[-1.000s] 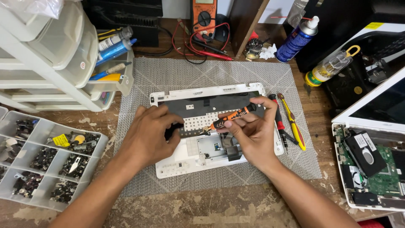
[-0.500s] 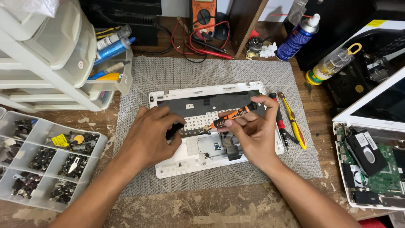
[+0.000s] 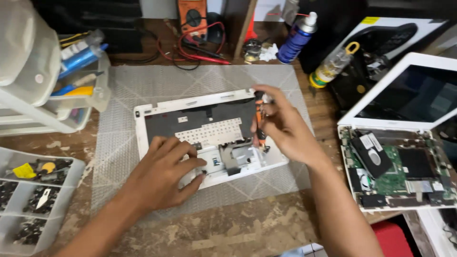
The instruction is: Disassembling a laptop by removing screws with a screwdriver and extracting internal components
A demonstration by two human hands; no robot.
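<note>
A white laptop case half point(image 3: 164, 105) lies face down on a grey mat point(image 3: 143, 81), its dark inner panel and a silver bracket exposed. My left hand point(image 3: 159, 173) rests flat on the case's near left part, fingers spread over it. My right hand point(image 3: 281, 123) is closed around an orange and black screwdriver point(image 3: 259, 121), held nearly upright with its tip down at the case's right side.
An opened laptop with a green board point(image 3: 397, 169) and a white screen lid point(image 3: 409, 93) sit at the right. A blue spray can point(image 3: 296, 40), a small bottle point(image 3: 333, 66), a multimeter point(image 3: 193, 12) with red leads, plastic drawers point(image 3: 43, 71) and a screw tray point(image 3: 28, 195) ring the mat.
My right hand has raised the screwdriver from lying across the case to nearly upright at its right side. My left hand slid toward the near edge. The view has shifted.
</note>
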